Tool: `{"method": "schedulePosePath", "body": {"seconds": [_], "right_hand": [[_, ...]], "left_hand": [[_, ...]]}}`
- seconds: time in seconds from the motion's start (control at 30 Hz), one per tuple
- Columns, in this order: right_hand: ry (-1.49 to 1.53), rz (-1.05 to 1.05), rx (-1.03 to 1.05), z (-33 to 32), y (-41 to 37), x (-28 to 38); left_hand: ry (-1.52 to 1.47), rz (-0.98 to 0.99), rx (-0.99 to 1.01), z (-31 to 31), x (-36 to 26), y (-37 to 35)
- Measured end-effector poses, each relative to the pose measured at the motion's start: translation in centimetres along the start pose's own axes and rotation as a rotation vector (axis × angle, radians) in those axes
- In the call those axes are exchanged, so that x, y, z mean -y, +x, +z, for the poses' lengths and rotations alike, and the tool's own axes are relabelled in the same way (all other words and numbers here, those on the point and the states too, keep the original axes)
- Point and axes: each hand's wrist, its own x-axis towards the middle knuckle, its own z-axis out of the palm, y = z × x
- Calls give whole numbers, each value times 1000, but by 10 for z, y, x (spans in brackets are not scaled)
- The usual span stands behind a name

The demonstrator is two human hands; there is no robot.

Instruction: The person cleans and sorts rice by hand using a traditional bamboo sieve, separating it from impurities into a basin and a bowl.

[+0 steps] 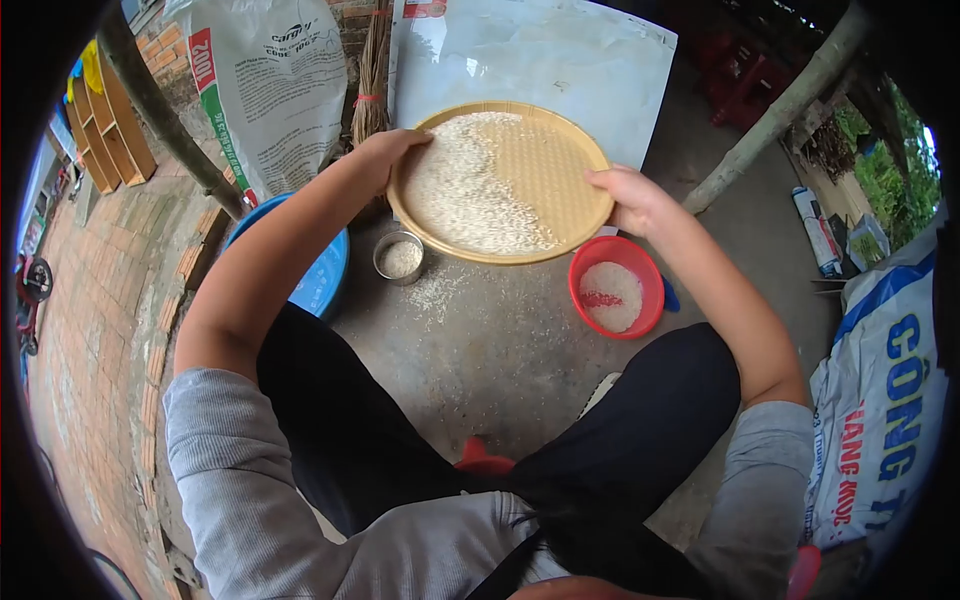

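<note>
A round, woven-looking yellow winnowing tray (555, 165) is held up in front of me, above the floor. My left hand (400, 150) grips its left rim, thumb on top. On the opposite rim, my right hand (630, 195) is closed with its thumb over the edge; the fingers below are hidden. Rice grains (465, 190) cover the left and lower part of the tray, slightly blurred, while its right part shows bare weave. Below its lower left edge stands a small metal bowl (400, 258) of rice. A red plastic basin (650, 300) with rice sits below my right hand.
A blue basin (325, 275) stands left, partly behind my forearm. Spilled grains (432, 292) lie on the concrete floor. A white sack (270, 100), a straw broom (370, 80) and a pale board (540, 50) stand behind. Wooden poles (780, 110) rise at both sides; another sack (880, 400) is at right.
</note>
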Motion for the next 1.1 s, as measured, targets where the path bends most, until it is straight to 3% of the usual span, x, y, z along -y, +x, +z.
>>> {"method": "schedulePosePath", "body": {"seconds": [0.07,0.13,0.2,0.3,0.37,0.47,0.53,0.57,0.63,0.73,0.8,0.87,0.93,0.97,1.0,1.07,1.1], "right_hand": [[-84,-49,95,12,-16,6],[-111,-116,38,-23,18,8],[150,180,154,-41,27,10],[172,126,123,-27,32,-3],[52,-3,84,7,7,-3],[-80,-20,58,20,-9,6],[-9,-25,34,-14,31,7],[78,62,111,-30,37,14],[174,153,182,-33,31,13],[109,106,81,-11,17,12],[0,-51,136,16,-4,9],[5,-68,132,14,-3,15],[87,-31,48,-14,22,16],[136,91,68,-25,21,21],[157,199,143,-42,35,20],[148,204,98,-39,35,14],[146,209,94,-29,27,14]], "left_hand": [[-28,77,-79,3,7,-5],[-93,175,-168,27,18,-6],[124,241,-176,59,14,-45],[185,300,-117,33,0,-28],[90,180,-66,5,-6,-19],[18,87,22,-9,3,-10],[129,224,-116,16,13,-22],[67,145,-272,46,7,-44],[177,188,-222,47,8,-37],[149,258,-91,19,-1,-27],[8,148,83,-7,-1,-14],[33,144,27,-10,10,-4],[-39,149,-224,30,13,-19],[-17,157,-279,49,14,-35],[173,158,-201,45,17,-22],[651,384,-14,20,14,-11],[386,342,-55,20,9,-15]]}}
